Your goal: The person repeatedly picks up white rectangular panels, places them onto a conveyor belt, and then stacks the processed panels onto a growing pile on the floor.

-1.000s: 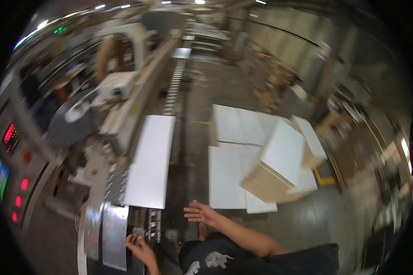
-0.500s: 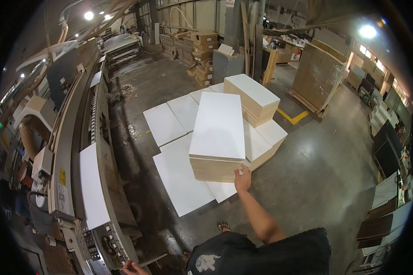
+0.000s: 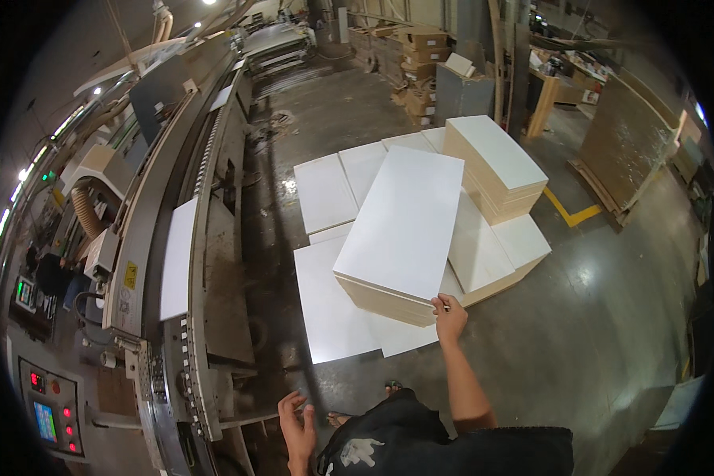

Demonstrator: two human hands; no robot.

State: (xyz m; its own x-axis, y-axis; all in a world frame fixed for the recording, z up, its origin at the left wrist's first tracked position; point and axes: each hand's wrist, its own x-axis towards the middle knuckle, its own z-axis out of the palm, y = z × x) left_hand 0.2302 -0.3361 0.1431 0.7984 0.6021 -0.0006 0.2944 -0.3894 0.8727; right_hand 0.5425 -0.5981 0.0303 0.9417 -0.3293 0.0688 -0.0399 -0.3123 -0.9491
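a broad layer of white boards (image 3: 335, 295) lies on the floor ahead of both hands, and a tall stack (image 3: 404, 216) sits askew on top of it, its near right corner right at the fingertips of the right hand (image 3: 451, 319). a smaller-looking stack (image 3: 496, 152) stands just behind it, to the right.

the right arm stretches forward, fingers bent against that corner; whether they pinch a board or only touch it, i cannot tell. the left hand (image 3: 297, 432) is well apart from the stack, low and nearer the body, loosely curled, thumb apart from the fingers, with nothing in its grasp.

the tall stack has a smooth, plain white top, pale tan sides and thin lines between its layers.
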